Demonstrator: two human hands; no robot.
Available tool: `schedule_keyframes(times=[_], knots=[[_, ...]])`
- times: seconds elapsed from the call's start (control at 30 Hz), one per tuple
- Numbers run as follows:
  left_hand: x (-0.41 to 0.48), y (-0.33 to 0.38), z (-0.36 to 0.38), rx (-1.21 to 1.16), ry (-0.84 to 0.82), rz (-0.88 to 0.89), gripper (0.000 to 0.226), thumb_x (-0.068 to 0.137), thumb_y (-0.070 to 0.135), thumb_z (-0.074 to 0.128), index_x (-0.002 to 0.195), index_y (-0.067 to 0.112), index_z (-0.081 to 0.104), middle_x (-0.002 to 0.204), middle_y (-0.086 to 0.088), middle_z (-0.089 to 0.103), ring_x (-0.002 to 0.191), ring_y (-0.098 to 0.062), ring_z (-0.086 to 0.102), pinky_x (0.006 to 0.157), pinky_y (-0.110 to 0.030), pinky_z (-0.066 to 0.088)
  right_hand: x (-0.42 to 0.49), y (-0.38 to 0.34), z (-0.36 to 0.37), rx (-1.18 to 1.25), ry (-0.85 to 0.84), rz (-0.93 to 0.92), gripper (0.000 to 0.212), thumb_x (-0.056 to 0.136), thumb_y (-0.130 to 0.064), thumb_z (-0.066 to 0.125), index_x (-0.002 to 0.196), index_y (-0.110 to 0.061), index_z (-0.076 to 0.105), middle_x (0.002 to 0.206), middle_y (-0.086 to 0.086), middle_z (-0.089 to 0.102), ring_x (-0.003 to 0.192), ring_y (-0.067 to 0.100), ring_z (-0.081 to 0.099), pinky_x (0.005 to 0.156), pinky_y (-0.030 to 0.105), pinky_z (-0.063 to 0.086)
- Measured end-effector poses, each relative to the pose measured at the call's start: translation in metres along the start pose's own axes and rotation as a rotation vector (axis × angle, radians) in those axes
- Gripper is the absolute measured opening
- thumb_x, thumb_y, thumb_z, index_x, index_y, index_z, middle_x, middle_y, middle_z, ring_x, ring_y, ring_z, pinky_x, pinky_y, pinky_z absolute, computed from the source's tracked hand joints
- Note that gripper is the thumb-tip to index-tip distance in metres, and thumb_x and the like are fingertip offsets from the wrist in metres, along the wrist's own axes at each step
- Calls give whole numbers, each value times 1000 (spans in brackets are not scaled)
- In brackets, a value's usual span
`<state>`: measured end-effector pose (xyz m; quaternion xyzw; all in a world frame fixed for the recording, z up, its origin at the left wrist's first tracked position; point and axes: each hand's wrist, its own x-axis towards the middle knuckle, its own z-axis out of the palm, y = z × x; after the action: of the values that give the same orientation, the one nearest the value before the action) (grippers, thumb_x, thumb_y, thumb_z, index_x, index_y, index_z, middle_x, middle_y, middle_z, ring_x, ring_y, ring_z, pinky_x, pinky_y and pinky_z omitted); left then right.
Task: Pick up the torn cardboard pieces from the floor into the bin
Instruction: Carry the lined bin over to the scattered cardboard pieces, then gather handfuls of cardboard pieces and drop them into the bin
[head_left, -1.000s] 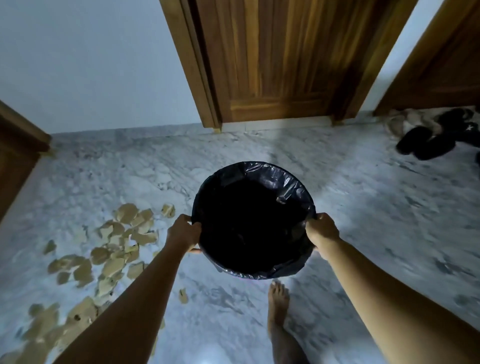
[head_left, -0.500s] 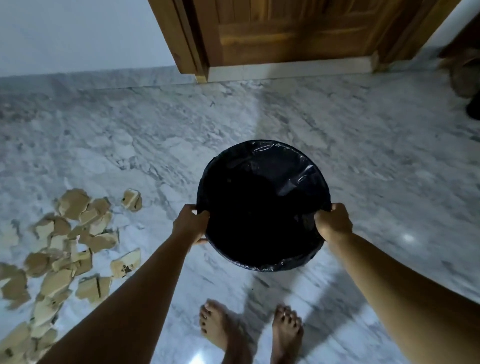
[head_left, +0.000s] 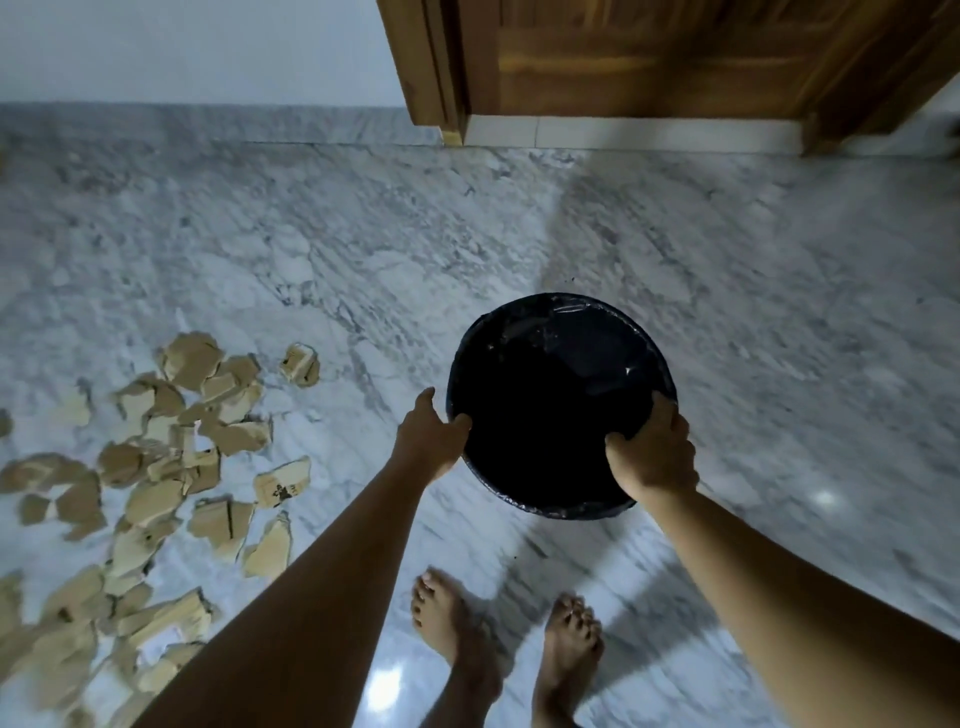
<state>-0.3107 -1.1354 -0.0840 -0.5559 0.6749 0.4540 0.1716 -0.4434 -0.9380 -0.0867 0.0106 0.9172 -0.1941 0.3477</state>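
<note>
We hold the bin (head_left: 563, 300) with both hands at its rim. It is about in the middle of the marble floor (head_left: 322, 228), just in front of our bare feet (head_left: 447, 618). We cannot tell if its base touches the floor or hangs just above it.

The left hand (head_left: 431, 439) grips the left side of the rim, with the thumb hooked on the edge and the other fingers curled down the outside. The right hand (head_left: 652, 454) grips the near right side, with the thumb inside on the black liner (head_left: 597, 332) and the fingers wrapped over the outer wall.

The torn cardboard pieces (head_left: 156, 467) lie scattered toward the left edge of the floor, many overlapping each other. They are apart from the bin, and the nearest ones are just beside our left forearm.

We judge the pieces to be very light, thin and rather stiff, though they would bend easily. They lie flat on smooth marble, so a fingertip may slide past an edge. It seems better to pinch a piece where a corner stands up or where it rests on another, or to push several together and lift them as a small stack. The bin looks light and, as far as its dark inside shows, empty. The liner is glossy and probably slippery, so the hold should press the rim under it.
</note>
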Motion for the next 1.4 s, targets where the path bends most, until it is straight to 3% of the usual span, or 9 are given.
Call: schedule_keyframes(times=[0.17, 0.37, 0.5, 0.6, 0.67, 0.8, 0.93, 1.2, 1.4], knots=[[-95, 4, -82, -28, 81, 59, 67, 93, 41, 56, 152, 24, 29, 150, -10, 44, 137, -29, 42, 110, -38, 36, -93, -77, -44, -109, -208, -310, 65, 94, -24, 58, 153, -18, 31, 150, 16, 43, 136, 35, 45, 109, 44, 37], [-248, -54, -194, -124, 207, 25, 57, 94, 38, 57, 146, 23, 39, 144, -11, 51, 133, -27, 48, 110, -35, 37, -247, -156, -66, -331, -368, -596, 60, 98, -29, 55, 153, -19, 32, 139, 14, 55, 119, 33, 58, 98, 41, 49], [-347, -132, -242, -201, 270, -30, 57, 94, 35, 59, 145, 20, 40, 143, -14, 49, 119, -26, 55, 96, -32, 45, -361, -175, -48, -533, -475, -771, 62, 100, -35, 52, 155, -23, 25, 134, 13, 57, 88, 27, 63, 79, 36, 54], [-409, -205, -262, -193, 335, -59, 55, 94, 35, 60, 143, 19, 42, 144, -13, 49, 124, -29, 53, 98, -36, 47, -437, -168, -15, -606, -484, -871, 62, 101, -34, 53, 155, -23, 26, 100, 5, 57, 63, 15, 51, 52, 30, 40], [-445, -253, -273, -223, 373, -58, 55, 93, 34, 61, 143, 19, 42, 143, -13, 49, 121, -30, 56, 95, -36, 49, -486, -159, 10, -635, -486, -943, 61, 100, -32, 55, 154, -23, 28, 98, 4, 56, 69, 17, 52, 57, 28, 38], [-511, -347, -281, -238, 401, -92, 58, 93, 37, 60, 145, 21, 40, 143, -14, 50, 124, -30, 54, 97, -35, 47, -576, -135, 61, -734, -544, -1054, 61, 97, -28, 59, 152, -24, 33, 134, 15, 56, 99, 29, 60, 71, 32, 44], [-552, -417, -288, -237, 439, -152, 56, 93, 39, 59, 143, 21, 42, 143, -16, 49, 124, -32, 53, 102, -39, 46, -635, -116, 118, -793, -596, -1130, 61, 93, -27, 63, 148, -23, 39, 135, 14, 56, 105, 29, 62, 83, 36, 53], [-535, -515, -281, -340, 445, -301, 56, 92, 37, 61, 143, 22, 43, 139, -14, 52, 116, -29, 59, 93, -30, 49, -663, -120, 228, -962, -671, -1164, 58, 94, -32, 64, 146, -21, 41, 139, 10, 54, 117, 32, 58, 91, 41, 51], [-499, -543, -271, -317, 355, -303, 63, 88, 38, 66, 144, 23, 42, 144, -13, 50, 127, -31, 50, 103, -36, 44, -641, -124, 261, -1039, -658, -1092, 62, 93, -31, 63, 149, -24, 37, 142, 9, 49, 113, 31, 58, 80, 36, 48]])
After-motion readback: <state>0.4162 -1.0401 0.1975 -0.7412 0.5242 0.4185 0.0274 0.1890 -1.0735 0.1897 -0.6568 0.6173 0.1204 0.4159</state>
